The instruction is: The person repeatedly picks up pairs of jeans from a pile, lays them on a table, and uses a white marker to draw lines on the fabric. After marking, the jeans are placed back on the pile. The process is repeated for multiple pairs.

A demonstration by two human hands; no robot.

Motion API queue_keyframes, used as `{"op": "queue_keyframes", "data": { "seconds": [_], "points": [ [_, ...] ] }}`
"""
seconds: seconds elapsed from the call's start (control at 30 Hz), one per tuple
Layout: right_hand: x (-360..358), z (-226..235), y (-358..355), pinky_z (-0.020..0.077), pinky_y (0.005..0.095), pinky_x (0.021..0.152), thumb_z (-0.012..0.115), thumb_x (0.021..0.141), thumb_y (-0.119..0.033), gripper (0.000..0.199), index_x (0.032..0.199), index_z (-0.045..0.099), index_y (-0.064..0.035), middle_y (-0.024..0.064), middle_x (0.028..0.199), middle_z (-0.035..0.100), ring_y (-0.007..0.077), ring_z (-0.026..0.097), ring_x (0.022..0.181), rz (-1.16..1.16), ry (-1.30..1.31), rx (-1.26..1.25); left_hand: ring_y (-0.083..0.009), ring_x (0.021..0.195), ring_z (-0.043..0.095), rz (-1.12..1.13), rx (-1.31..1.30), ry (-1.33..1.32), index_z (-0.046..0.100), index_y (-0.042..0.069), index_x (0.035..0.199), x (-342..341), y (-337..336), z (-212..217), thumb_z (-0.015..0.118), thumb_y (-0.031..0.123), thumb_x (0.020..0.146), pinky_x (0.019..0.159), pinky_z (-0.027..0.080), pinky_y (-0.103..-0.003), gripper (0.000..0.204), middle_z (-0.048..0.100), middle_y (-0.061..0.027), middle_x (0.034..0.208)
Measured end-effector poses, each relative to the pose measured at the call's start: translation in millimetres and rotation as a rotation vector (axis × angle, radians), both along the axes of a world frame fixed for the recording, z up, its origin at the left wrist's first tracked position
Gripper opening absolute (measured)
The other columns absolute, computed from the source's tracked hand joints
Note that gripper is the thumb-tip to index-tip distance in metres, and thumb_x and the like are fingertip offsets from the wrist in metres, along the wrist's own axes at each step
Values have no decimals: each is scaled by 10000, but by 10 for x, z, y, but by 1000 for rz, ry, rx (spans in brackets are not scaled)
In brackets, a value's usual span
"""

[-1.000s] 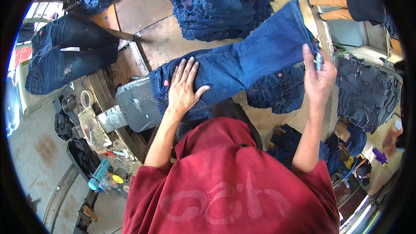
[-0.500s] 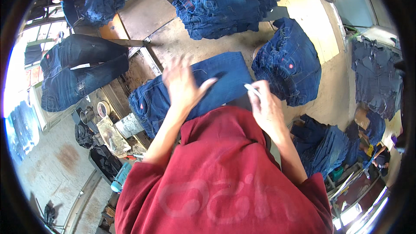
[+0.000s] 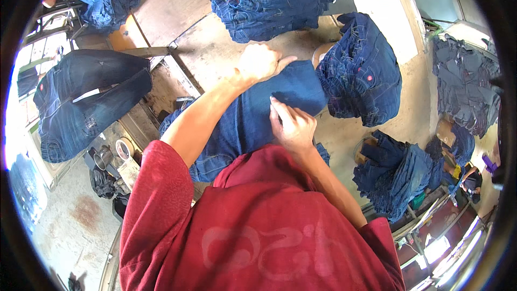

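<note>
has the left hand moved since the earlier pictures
Yes: judged against the large denim pile, the left hand has moved forward and right, closer to it.

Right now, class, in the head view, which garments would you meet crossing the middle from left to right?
Dark jeans, blue jeans being handled, bundled denim with a red patch, heap of dark grey garments.

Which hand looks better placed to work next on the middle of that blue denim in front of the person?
Probably the right hand: its fingertips are at the middle of the blue denim, while the left hand is at the far edge, fingers curled.
</note>
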State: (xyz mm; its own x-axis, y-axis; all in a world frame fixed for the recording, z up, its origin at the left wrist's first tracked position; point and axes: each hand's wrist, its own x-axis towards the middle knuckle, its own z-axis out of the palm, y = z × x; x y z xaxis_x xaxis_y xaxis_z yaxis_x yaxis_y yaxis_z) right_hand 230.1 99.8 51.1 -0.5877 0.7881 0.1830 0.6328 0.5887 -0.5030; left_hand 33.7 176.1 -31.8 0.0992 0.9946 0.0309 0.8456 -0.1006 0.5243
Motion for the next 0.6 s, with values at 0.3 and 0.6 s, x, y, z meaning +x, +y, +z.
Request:
{"op": "queue_keyframes", "data": {
  "seconds": [0.3,0.6],
  "points": [
    [-200,-114,116,555,386,544,800,890,-139,249,1137,777,-120,30,731,698,221,674,584,15,-160,-56,-412,628,744,98,-47,-128,760,81,671,-15,11,-93,674,515,1042,620,614,-511,577,707,-218,649],
    [92,68,-142,522,333,519,834,886,-61,233,1114,804,-99,24,738,721,195,658,552,-57,-59,-64,-425,617,725,195,-93,-222,758,92,661,4,-1,-211,700,472,1032,601,606,-506,534,694,-226,646]
  ]
}}
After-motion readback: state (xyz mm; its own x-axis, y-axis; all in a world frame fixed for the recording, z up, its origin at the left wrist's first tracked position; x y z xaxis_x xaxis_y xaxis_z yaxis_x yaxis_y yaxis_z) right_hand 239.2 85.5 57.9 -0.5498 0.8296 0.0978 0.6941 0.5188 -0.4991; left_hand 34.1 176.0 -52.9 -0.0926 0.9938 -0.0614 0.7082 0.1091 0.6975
